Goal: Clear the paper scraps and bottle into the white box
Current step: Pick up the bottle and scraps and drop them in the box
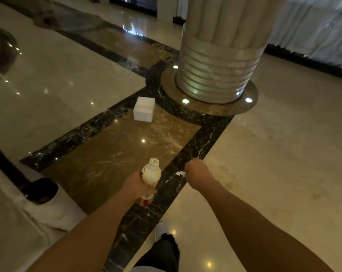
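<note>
My left hand (pixel 137 188) grips a pale plastic bottle (pixel 151 173) with a white cap, held upright low in the middle of the view. My right hand (pixel 197 174) is a closed fist just right of it, with white paper scraps (pixel 180 173) poking out on its left side. The white box (pixel 144 108) stands on the marble floor well ahead of both hands, close to the base of a column. From this angle its inside is hidden.
A thick ribbed column (pixel 217 71) rises behind the box on a round floor plinth. A pale sofa or seat (pixel 19 222) with a dark cushion (pixel 39 190) fills the lower left. My shoe (pixel 161 229) and dark trouser leg show at the bottom.
</note>
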Action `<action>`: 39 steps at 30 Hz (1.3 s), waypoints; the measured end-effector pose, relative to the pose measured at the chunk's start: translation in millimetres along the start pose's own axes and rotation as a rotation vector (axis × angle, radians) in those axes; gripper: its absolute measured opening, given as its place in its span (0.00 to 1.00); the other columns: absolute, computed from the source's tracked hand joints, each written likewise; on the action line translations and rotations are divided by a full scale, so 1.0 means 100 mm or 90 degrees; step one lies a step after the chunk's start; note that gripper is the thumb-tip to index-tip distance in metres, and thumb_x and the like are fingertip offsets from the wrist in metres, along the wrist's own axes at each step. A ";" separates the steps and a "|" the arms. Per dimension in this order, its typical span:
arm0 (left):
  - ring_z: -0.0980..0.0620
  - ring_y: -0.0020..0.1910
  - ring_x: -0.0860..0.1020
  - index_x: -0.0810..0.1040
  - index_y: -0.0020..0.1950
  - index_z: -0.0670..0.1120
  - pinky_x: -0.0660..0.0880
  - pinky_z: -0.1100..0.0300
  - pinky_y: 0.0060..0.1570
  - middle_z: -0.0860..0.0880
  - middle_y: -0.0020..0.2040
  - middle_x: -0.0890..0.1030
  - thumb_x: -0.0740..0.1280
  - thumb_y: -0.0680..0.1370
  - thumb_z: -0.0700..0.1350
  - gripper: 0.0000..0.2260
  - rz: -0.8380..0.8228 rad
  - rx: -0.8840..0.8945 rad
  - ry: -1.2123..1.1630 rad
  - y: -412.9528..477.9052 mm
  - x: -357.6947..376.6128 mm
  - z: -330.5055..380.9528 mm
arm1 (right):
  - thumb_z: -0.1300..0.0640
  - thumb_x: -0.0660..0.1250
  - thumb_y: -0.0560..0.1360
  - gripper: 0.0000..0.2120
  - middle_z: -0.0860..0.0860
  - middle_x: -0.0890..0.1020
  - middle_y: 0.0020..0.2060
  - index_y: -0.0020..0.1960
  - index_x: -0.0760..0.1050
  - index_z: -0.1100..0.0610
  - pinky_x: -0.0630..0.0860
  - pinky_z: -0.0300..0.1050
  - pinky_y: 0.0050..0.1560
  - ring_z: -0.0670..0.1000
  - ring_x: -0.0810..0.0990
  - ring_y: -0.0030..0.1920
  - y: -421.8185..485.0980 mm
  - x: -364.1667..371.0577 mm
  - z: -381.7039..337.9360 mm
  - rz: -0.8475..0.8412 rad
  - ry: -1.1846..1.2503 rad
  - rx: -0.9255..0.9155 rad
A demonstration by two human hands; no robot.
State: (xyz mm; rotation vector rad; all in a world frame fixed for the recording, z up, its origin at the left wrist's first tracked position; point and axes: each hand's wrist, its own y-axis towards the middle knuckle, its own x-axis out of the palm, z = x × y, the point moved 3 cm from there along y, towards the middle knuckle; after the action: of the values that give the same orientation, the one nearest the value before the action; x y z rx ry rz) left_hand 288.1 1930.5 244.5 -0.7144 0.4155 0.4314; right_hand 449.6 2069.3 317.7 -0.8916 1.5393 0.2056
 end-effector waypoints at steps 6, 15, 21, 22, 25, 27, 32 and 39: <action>0.49 0.49 0.80 0.77 0.54 0.48 0.77 0.57 0.45 0.50 0.48 0.81 0.77 0.67 0.44 0.18 0.004 0.100 0.091 1.50 -0.72 1.32 | 0.59 0.64 0.78 0.09 0.59 0.82 0.47 0.50 0.81 0.63 0.80 0.49 0.50 0.56 0.81 0.48 1.86 -1.34 0.46 0.067 0.096 0.060; 0.52 0.46 0.79 0.76 0.47 0.53 0.72 0.62 0.39 0.55 0.42 0.78 0.79 0.63 0.49 0.18 0.032 0.035 0.104 3.77 -1.39 2.32 | 0.56 0.65 0.78 0.12 0.60 0.81 0.52 0.54 0.78 0.64 0.77 0.48 0.50 0.58 0.80 0.52 4.30 -1.50 0.88 -0.043 0.094 0.059; 0.49 0.50 0.79 0.76 0.48 0.53 0.76 0.55 0.48 0.49 0.50 0.81 0.79 0.63 0.46 0.19 0.043 -0.114 0.049 5.19 -1.82 2.69 | 0.56 0.65 0.78 0.09 0.55 0.78 0.42 0.48 0.79 0.61 0.68 0.42 0.40 0.52 0.77 0.43 6.19 -1.93 0.76 -0.089 0.087 0.000; 0.49 0.49 0.78 0.76 0.48 0.52 0.76 0.56 0.47 0.49 0.49 0.81 0.79 0.63 0.46 0.18 0.046 -0.123 0.061 5.41 -1.93 2.77 | 0.56 0.65 0.78 0.08 0.54 0.75 0.40 0.47 0.79 0.60 0.67 0.41 0.40 0.51 0.75 0.42 6.48 -2.04 0.74 -0.089 0.084 -0.004; 0.51 0.47 0.78 0.76 0.50 0.49 0.76 0.58 0.45 0.49 0.49 0.81 0.78 0.63 0.47 0.19 0.053 -0.158 0.070 6.06 -2.28 2.92 | 0.56 0.65 0.78 0.10 0.56 0.78 0.41 0.47 0.80 0.62 0.67 0.41 0.40 0.51 0.75 0.41 7.31 -2.23 0.55 -0.126 0.052 -0.028; 0.50 0.48 0.78 0.76 0.53 0.48 0.76 0.56 0.46 0.48 0.50 0.81 0.78 0.65 0.47 0.20 0.048 -0.170 0.081 6.44 -2.44 2.99 | 0.56 0.64 0.79 0.11 0.58 0.82 0.47 0.49 0.80 0.63 0.68 0.41 0.43 0.54 0.79 0.46 7.75 -2.29 0.36 -0.155 0.050 -0.063; 0.45 0.48 0.81 0.79 0.54 0.44 0.74 0.57 0.39 0.45 0.48 0.82 0.74 0.69 0.48 0.16 0.003 -0.208 0.149 8.17 -2.83 2.82 | 0.60 0.63 0.77 0.10 0.60 0.82 0.50 0.53 0.79 0.63 0.67 0.40 0.45 0.58 0.80 0.52 9.36 -2.11 -0.19 -0.203 0.087 -0.072; 0.53 0.33 0.73 0.72 0.40 0.51 0.65 0.62 0.29 0.51 0.36 0.76 0.74 0.64 0.54 0.14 0.000 -0.240 0.092 10.04 -3.20 2.58 | 0.58 0.63 0.79 0.12 0.59 0.82 0.50 0.53 0.80 0.65 0.73 0.44 0.49 0.56 0.80 0.52 11.17 -1.84 -0.55 -0.300 0.030 -0.060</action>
State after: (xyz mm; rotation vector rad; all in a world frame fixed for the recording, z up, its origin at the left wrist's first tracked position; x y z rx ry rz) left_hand -434.7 2715.3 46.4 -1.1151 0.4752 0.4655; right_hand -315.6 2872.4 87.3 -1.3129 1.3277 -0.0859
